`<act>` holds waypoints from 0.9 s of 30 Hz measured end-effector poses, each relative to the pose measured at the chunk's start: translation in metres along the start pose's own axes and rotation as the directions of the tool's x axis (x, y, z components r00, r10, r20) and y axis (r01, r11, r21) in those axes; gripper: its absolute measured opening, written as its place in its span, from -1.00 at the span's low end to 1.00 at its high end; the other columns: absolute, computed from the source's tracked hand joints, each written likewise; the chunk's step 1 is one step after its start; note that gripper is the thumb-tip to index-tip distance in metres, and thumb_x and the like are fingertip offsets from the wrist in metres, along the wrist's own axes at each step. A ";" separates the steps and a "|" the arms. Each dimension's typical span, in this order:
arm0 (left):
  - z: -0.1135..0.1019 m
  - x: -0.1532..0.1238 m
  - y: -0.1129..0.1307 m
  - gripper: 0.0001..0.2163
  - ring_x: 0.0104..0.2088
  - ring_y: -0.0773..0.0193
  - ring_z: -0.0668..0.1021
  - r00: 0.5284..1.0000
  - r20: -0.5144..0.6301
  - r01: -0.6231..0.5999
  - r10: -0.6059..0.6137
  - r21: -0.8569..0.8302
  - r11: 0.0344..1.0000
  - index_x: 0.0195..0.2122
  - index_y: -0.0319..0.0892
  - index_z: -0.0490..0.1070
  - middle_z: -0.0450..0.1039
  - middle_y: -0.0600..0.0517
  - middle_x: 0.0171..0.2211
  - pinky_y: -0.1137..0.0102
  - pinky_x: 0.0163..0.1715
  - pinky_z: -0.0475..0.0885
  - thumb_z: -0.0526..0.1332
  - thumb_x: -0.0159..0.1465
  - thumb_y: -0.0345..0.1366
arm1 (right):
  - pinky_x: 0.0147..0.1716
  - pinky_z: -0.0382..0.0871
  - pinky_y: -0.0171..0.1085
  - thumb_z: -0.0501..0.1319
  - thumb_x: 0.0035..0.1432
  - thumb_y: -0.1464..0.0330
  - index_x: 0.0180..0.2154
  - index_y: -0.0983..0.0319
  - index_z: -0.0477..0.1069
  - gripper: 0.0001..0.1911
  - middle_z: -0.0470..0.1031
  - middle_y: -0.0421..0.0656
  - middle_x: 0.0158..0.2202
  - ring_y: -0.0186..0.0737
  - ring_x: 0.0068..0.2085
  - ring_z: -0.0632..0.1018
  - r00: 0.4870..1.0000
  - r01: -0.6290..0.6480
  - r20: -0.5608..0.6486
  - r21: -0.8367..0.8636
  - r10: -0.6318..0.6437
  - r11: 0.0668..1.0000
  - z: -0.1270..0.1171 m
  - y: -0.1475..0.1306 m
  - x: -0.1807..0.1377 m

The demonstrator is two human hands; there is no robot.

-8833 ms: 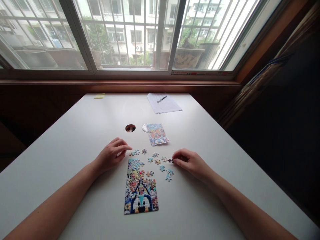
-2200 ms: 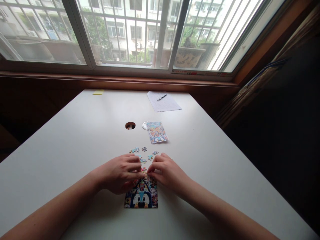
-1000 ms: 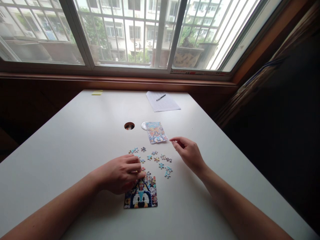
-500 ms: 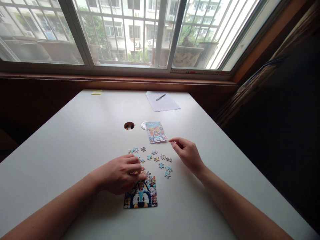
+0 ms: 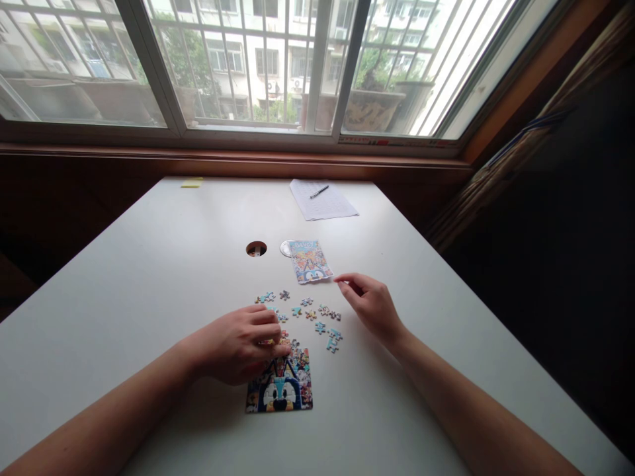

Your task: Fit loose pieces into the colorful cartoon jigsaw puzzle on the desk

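A partly assembled jigsaw puzzle (image 5: 282, 393) lies near me, showing a blue cartoon dog's face. Over its upper left part rests my left hand (image 5: 248, 344), fingers curled down at the ragged top edge; what the fingertips hold, if anything, is hidden. Farther right, my right hand (image 5: 370, 304) has thumb and forefinger drawn together beside the lower right corner of the picture card (image 5: 310, 262). Whether anything is pinched there is too small to tell. Several loose puzzle pieces (image 5: 320, 327) lie scattered between the hands, and a few sit just beyond my left fingers.
A round silvery disc (image 5: 285, 248) is partly under the card, beside a cable hole (image 5: 256, 249) in the white table (image 5: 149, 264). Sheets of paper (image 5: 322, 206) with a pen (image 5: 319, 192) lie at the back. Yellow tape (image 5: 192, 183) marks the far left edge, below a barred window.
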State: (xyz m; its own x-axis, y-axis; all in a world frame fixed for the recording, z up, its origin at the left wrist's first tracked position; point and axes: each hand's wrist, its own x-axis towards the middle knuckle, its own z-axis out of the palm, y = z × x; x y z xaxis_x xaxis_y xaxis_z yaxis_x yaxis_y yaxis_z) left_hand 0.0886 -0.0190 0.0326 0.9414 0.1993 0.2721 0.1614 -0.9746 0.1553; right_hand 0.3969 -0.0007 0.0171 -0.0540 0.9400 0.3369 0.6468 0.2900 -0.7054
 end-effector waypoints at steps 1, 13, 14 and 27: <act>0.000 0.000 0.000 -0.63 -0.23 0.13 0.47 1.000 -0.003 0.002 -0.002 0.000 1.000 0.09 -0.13 0.36 0.44 -0.04 -0.26 0.21 -0.16 0.43 0.21 0.24 -0.40 | -0.46 0.18 -0.30 0.16 0.25 0.29 -0.24 0.22 0.60 -0.75 0.30 -0.27 -0.57 -0.32 -0.53 0.28 1.000 0.000 -0.002 0.002 0.000 1.000 0.000 0.000 0.000; 0.001 -0.001 0.000 -0.62 -0.23 0.12 0.46 0.999 0.028 0.015 -0.015 -0.008 1.000 0.11 -0.13 0.35 0.44 -0.06 -0.25 0.18 -0.13 0.42 0.19 0.25 -0.40 | -0.44 0.19 -0.30 0.17 0.26 0.31 -0.22 0.22 0.60 -0.77 0.29 -0.28 -0.56 -0.31 -0.51 0.30 1.000 -0.003 -0.011 -0.001 0.003 1.000 0.001 0.002 -0.001; 0.001 -0.001 0.000 -0.62 -0.23 0.12 0.46 0.999 0.030 0.016 -0.016 -0.006 1.000 0.11 -0.13 0.35 0.43 -0.05 -0.25 0.18 -0.13 0.42 0.20 0.24 -0.41 | -0.44 0.19 -0.30 0.17 0.26 0.31 -0.22 0.22 0.60 -0.77 0.29 -0.28 -0.56 -0.31 -0.51 0.30 1.000 -0.003 -0.012 -0.004 0.003 1.000 0.001 0.002 -0.001; 0.001 0.000 0.000 -0.58 -0.22 0.12 0.46 0.999 0.047 0.022 -0.023 0.004 1.000 0.14 -0.11 0.35 0.44 -0.05 -0.24 0.17 -0.09 0.41 0.21 0.23 -0.41 | -0.45 0.20 -0.31 0.18 0.25 0.32 -0.24 0.23 0.60 -0.78 0.36 -0.25 -0.55 -0.31 -0.51 0.33 0.999 0.028 -0.029 0.006 -0.028 1.000 0.004 0.003 -0.001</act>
State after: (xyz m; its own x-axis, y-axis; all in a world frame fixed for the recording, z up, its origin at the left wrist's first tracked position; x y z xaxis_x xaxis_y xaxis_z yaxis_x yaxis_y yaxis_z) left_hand 0.0892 -0.0187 0.0320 0.9504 0.2162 0.2237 0.1837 -0.9703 0.1572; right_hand 0.3962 0.0000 0.0125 -0.0499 0.9260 0.3743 0.6401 0.3173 -0.6997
